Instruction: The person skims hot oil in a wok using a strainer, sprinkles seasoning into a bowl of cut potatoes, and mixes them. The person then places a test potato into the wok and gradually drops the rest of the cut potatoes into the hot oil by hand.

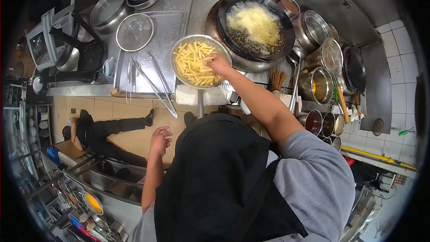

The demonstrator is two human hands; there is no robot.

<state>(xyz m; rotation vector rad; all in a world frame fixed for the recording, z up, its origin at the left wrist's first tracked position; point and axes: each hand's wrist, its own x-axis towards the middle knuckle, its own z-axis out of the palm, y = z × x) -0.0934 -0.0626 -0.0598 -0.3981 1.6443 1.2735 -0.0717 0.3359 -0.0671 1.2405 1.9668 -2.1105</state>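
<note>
Pale yellow french fries [193, 62] fill a round metal strainer [174, 75], whose handle [200, 104] points toward my body. My right hand [218, 64] reaches over the strainer's right side, its fingertips pinched on some fries. In the air to the left of my apron, my left hand [160, 141] holds nothing; its fingers are loosely curled and apart. Just beyond my right hand, a black wok [287, 22] contains bubbling oil with a pale foaming mass [254, 23]. What lies beneath the foam is hidden.
Long metal tongs [156, 85] and a mesh skimmer [135, 32] lie on the steel counter at left. Pots [309, 84] and ladles [293, 71] crowd the wok's right side. Another person [103, 134] stands behind on the left, near a counter.
</note>
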